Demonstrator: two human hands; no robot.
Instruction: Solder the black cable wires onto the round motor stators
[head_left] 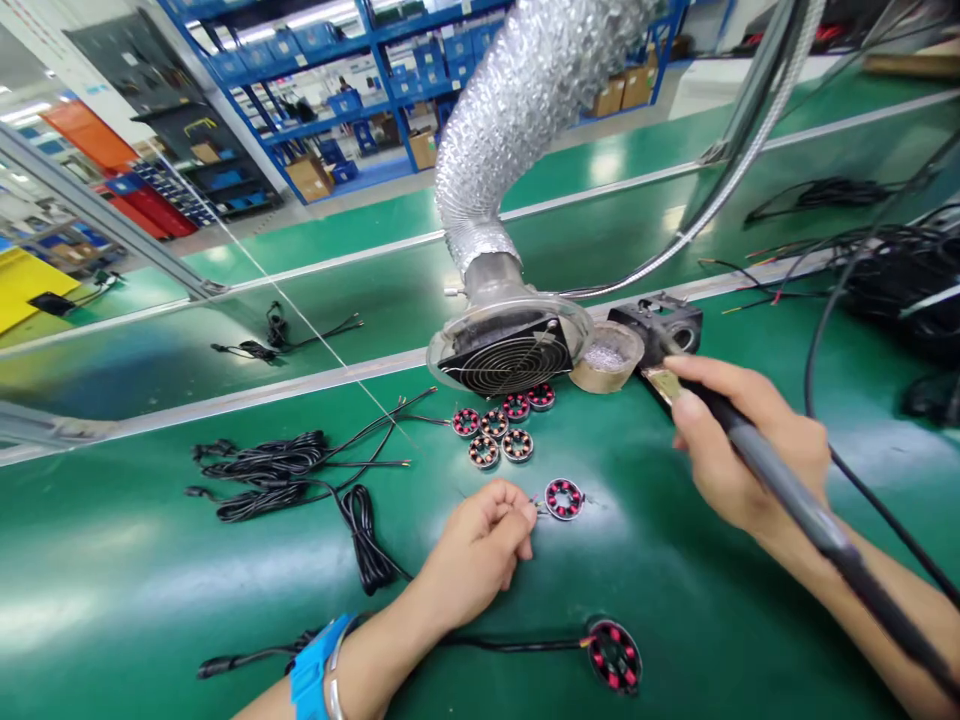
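My left hand (480,550) rests on the green mat, fingers pinched on something small right beside a round coil stator (564,498) with red windings. My right hand (739,440) grips a black soldering iron (780,480), its tip pointing up toward the black iron stand (664,325). A stator with a black cable attached (615,655) lies near my left forearm. Several more stators (501,425) sit in a cluster below the fume fan. A blue wrist strap (315,670) circles my left wrist.
A silver flexible duct ends in a fume extractor fan (510,350) at the mat's far edge. A tin of wire wool (606,358) stands beside it. Bundles of black cables (277,470) lie at the left. More cables (892,270) sit at the far right.
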